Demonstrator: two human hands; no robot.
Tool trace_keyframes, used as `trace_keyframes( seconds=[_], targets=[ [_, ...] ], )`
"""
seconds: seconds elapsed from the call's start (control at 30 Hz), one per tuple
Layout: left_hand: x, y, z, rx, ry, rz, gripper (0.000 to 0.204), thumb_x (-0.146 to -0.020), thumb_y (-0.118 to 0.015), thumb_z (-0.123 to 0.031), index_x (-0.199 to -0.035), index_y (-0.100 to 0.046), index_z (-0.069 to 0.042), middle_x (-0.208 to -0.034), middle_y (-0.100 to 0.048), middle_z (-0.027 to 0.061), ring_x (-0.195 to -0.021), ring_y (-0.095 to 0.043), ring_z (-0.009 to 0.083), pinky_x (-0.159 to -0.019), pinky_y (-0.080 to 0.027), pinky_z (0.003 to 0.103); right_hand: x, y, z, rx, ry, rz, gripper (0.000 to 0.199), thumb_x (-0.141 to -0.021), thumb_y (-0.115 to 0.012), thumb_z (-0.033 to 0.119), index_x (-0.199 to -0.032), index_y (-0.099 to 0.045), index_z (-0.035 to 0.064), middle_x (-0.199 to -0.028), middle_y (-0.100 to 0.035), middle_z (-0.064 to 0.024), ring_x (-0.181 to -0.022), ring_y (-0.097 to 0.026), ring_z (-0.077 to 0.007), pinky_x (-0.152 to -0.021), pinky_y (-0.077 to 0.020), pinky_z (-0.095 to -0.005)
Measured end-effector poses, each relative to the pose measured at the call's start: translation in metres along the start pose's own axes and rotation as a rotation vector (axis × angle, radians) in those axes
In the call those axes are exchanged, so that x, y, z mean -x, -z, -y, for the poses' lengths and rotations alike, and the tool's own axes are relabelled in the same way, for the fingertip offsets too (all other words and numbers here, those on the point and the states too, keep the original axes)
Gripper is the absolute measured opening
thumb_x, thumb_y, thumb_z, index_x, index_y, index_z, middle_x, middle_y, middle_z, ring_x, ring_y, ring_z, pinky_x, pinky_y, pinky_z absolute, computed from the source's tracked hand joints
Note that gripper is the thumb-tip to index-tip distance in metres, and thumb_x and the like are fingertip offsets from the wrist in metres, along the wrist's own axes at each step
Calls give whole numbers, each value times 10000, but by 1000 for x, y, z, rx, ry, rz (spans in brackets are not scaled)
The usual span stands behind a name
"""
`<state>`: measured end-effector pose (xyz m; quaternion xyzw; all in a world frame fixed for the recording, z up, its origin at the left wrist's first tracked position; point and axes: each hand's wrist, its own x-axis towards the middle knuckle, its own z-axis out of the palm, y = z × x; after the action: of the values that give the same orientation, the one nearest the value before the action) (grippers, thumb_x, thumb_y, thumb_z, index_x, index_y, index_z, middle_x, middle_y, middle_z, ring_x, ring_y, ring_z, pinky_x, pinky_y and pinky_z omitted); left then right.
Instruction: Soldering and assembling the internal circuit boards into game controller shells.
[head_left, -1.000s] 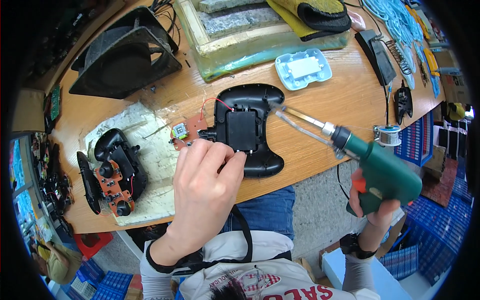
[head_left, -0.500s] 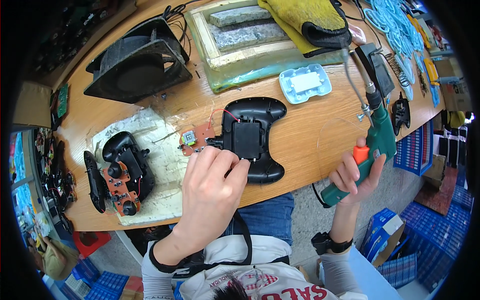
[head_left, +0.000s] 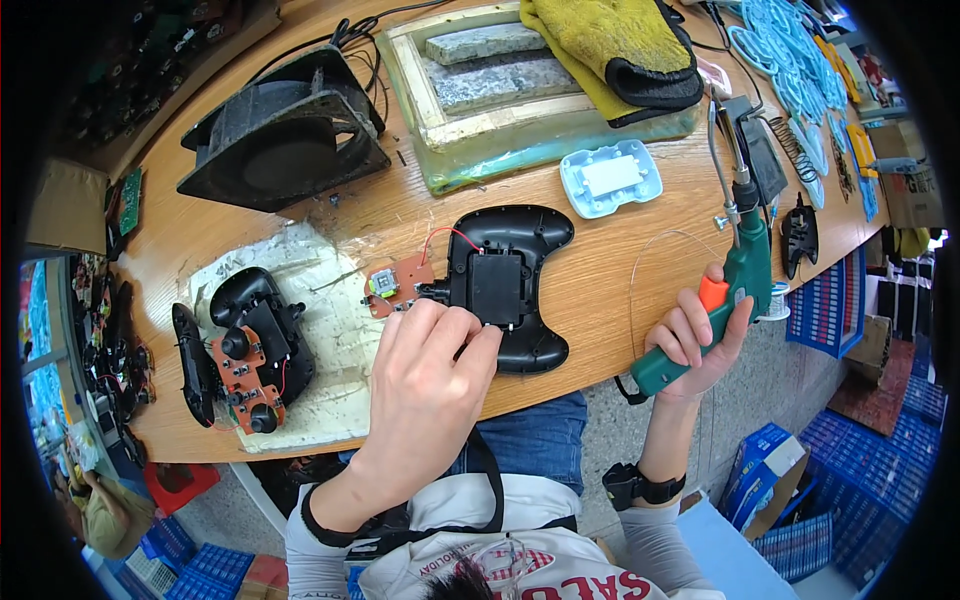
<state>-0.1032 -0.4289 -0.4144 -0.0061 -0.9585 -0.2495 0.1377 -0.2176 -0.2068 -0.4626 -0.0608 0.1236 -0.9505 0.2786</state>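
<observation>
My right hand [head_left: 697, 340] is wrapped round a green solder-feed soldering gun [head_left: 748, 260] with an orange trigger, its metal tip pointing up and away over the table. A thin strand of solder wire [head_left: 633, 290] loops beside it. My left hand [head_left: 430, 385] is pinched at the lower left of a black game controller shell [head_left: 535, 345], beside its battery box [head_left: 495, 288]. Whatever the fingertips hold is hidden behind the hand. An orange-brown circuit board [head_left: 408, 277] lies left of the shell, and a red wire [head_left: 440, 232] runs from it to the battery box.
Another opened controller [head_left: 265, 335] with its board lies on a pale worn mat [head_left: 335, 375] at left. Behind stand a black fan [head_left: 285, 130], a tray-like frame [head_left: 440, 165] with a yellow cloth [head_left: 610, 50], and a light-blue shell [head_left: 612, 178]. Blue boxes [head_left: 860, 480] are stacked lower right.
My right hand has brought the soldering gun slightly left, and it stands more upright. My left hand stays pinched by the controller. The whole view has shifted a little.
</observation>
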Motion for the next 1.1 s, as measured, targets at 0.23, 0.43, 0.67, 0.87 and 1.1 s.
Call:
trace_keyframes(
  seconds=[0.23,0.43,0.67,0.87,1.1],
  targets=[
    [-6,8,-3,97,107,24,285,-657,-709,-52,-930,-629,-40,-896,-531,71,-811,-497,229,-702,-404,329,-5,-2,-2,16,-30,23,416,-944,-387,388,-1210,-351,70,-665,-432,-46,-447,-389,-73,-447,-349,-217],
    [-7,11,8,82,125,200,1007,-552,-796,-323,-1395,-264,-184,-1337,-246,303,-1218,-288,446,-1014,-238,519,1,1,-1,17,-22,-42,430,-947,-371,394,-1216,-390,58,-647,-412,-52,-449,-363,-88,-448,-321,-229],
    [-10,6,15,120,66,105,1052,-515,-806,-387,-1394,-268,-179,-1351,-211,308,-1258,-228,455,-1032,-210,524,8,1,5,61,23,-84,384,-962,-357,356,-1193,-382,52,-616,-362,-37,-439,-351,-84,-412,-312,-212],
    [-1,-2,22,128,40,21,989,-539,-798,-374,-1361,-312,-121,-1219,-353,226,-1162,-342,386,-1039,-192,534,7,7,8,116,36,-99,432,-968,-335,356,-1257,-365,36,-618,-328,-27,-428,-301,-73,-412,-309,-212],
    [25,25,27,138,50,35,1034,-553,-793,-351,-1403,-236,-165,-1320,-281,246,-1248,-274,401,-1035,-195,546,9,2,11,141,53,-129,408,-965,-353,346,-1234,-369,39,-605,-350,-35,-426,-312,-84,-410,-307,-208]
  ],
)
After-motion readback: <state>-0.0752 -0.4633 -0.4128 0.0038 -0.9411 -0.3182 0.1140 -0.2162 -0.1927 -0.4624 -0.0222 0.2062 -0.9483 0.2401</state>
